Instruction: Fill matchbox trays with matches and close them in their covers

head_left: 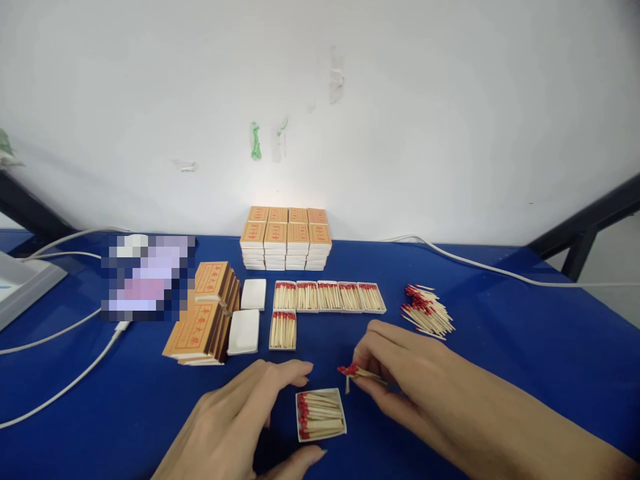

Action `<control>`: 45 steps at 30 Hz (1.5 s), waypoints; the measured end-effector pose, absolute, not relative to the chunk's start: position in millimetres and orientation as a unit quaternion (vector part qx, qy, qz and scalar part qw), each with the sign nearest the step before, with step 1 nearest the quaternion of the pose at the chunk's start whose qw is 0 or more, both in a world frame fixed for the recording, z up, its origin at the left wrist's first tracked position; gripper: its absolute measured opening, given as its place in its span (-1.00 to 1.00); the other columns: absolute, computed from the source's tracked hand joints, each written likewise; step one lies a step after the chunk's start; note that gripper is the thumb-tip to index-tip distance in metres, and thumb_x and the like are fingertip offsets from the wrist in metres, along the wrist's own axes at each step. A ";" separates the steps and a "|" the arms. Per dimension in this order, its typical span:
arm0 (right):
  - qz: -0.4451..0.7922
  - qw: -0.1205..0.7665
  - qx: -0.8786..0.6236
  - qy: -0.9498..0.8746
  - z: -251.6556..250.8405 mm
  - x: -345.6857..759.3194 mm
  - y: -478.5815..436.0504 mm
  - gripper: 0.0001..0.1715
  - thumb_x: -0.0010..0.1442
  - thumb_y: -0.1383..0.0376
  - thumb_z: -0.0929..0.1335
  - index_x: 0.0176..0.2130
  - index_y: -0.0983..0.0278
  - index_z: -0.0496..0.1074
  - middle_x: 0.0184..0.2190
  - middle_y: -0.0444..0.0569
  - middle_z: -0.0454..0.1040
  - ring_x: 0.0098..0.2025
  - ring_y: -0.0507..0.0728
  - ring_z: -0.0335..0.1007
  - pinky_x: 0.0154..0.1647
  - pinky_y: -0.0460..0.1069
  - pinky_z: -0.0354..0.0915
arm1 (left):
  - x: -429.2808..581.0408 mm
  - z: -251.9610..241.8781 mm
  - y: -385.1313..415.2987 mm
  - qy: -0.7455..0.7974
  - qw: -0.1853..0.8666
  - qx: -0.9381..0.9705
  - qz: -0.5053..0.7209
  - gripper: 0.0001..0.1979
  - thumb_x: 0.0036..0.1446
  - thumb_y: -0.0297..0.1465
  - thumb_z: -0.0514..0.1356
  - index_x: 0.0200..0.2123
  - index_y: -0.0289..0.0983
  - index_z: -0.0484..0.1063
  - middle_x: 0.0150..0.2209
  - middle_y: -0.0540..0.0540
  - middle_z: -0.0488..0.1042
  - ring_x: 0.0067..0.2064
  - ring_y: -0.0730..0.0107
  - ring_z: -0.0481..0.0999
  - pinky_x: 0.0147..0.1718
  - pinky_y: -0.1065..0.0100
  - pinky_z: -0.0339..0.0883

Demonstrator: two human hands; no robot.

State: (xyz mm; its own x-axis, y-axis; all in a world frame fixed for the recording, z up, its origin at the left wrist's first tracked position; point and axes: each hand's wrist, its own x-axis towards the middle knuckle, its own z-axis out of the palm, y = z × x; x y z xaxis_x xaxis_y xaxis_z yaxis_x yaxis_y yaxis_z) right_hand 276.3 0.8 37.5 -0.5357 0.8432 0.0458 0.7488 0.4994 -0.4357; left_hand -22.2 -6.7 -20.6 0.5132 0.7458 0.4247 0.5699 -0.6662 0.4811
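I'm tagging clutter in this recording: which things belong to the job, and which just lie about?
Job, apparently:
Red-headed wooden matches in the right hand
White rectangular cardboard tray by the left hand
Six filled trays
Loose match pile
Orange cardboard matchboxes

Probably lying about:
Thin white cables
Pixelated purplish slab

Reaches in from the lower right with the right forearm [525,433], holding the right hand [407,363] in a pinch of thumb and curled fingers, while arching the left hand [225,413] knuckles up, thumb and index finger spread wide apart.
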 end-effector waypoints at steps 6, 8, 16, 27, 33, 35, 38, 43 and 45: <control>0.119 0.089 -0.369 -0.917 22.6 228.8 1.2 -0.71 0.50 0.36 0.36 -0.28 0.14 0.57 -0.34 -0.04 0.56 -0.26 0.23 0.51 -0.13 0.12 0.44 | -19.3 -20.7 -6.6 0.391 0.176 0.848 0.311 -0.19 0.09 -0.44 0.62 0.33 -0.03 0.38 -0.02 0.07 0.77 -0.38 0.39 0.71 -0.23 0.40 0.77; 0.099 0.077 -0.345 -0.930 18.5 219.7 0.6 -0.69 0.45 0.39 0.37 -0.34 0.14 0.57 -0.38 -0.03 0.54 -0.24 0.25 0.50 -0.12 0.14 0.44 | -18.1 -19.7 -6.7 0.396 0.189 0.843 0.311 -0.19 0.07 -0.48 0.62 0.31 -0.01 0.38 -0.03 0.09 0.77 -0.37 0.39 0.70 -0.23 0.39 0.76; 0.055 0.059 -0.342 -0.936 28.6 221.8 1.1 -0.74 0.32 0.54 0.42 -0.29 0.18 0.53 -0.30 -0.05 0.54 -0.24 0.19 0.49 -0.23 0.07 0.39 | -19.3 -19.2 -9.7 0.400 0.225 0.831 0.313 -0.28 0.17 -0.51 0.55 0.29 0.02 0.37 -0.10 0.14 0.72 -0.35 0.41 0.71 -0.34 0.45 0.67; 0.328 0.162 -0.501 -0.784 43.2 257.9 11.6 -0.87 0.61 0.22 0.44 -0.07 0.08 0.63 -0.09 -0.14 0.63 -0.14 0.09 0.60 -0.07 -0.02 0.47 | -17.9 -15.3 -10.1 0.384 0.196 0.835 0.341 -0.72 0.63 -0.16 0.28 0.28 -0.04 0.43 -0.27 0.12 0.58 -0.41 0.46 0.62 -0.33 0.53 0.64; 0.358 0.123 -0.499 -0.779 40.3 272.5 1.1 -0.77 0.61 0.29 0.38 0.12 -0.03 0.58 0.19 -0.12 0.56 0.13 0.14 0.60 0.18 0.01 0.51 | -21.6 -22.1 -11.6 0.352 0.212 0.862 0.297 -0.56 0.54 -0.39 0.35 0.38 -0.10 0.40 0.00 -0.02 0.66 -0.10 0.37 0.78 -0.04 0.49 0.70; 0.392 0.094 -0.484 -0.777 37.2 272.8 -2.0 -0.78 0.63 0.32 0.36 0.09 -0.01 0.56 0.20 -0.14 0.52 0.10 0.11 0.60 0.16 -0.01 0.51 | -20.8 -22.7 -10.4 0.346 0.209 0.868 0.290 -0.56 0.54 -0.42 0.33 0.39 -0.12 0.41 0.07 -0.06 0.66 -0.01 0.35 0.79 0.05 0.47 0.69; 0.397 0.074 -0.490 -0.773 33.4 274.4 -2.1 -0.79 0.68 0.30 0.31 -0.05 0.07 0.51 0.14 -0.14 0.50 0.02 0.08 0.60 0.09 -0.02 0.50 | -19.5 -21.0 -8.7 0.338 0.208 0.866 0.305 -0.60 0.56 -0.43 0.32 0.38 -0.14 0.43 0.06 -0.05 0.64 0.00 0.39 0.76 0.09 0.50 0.65; 0.386 0.068 -0.505 -0.769 27.2 284.6 -0.3 -0.76 0.74 0.16 0.25 -0.02 0.05 0.46 0.09 -0.16 0.51 0.00 0.08 0.58 0.05 0.00 0.48 | -21.6 -20.3 -8.4 0.347 0.210 0.862 0.303 -0.54 0.53 -0.44 0.36 0.39 -0.12 0.40 0.07 -0.04 0.64 0.00 0.37 0.74 0.10 0.48 0.65; 0.371 0.068 -0.514 -0.770 24.1 287.1 -2.6 -0.76 0.74 0.14 0.25 0.01 0.03 0.47 0.08 -0.16 0.53 0.01 0.09 0.58 0.06 0.02 0.49 | -23.3 -21.9 -9.4 0.354 0.220 0.862 0.288 -0.44 0.47 -0.48 0.40 0.42 -0.10 0.37 0.07 -0.03 0.63 0.00 0.35 0.73 0.10 0.45 0.65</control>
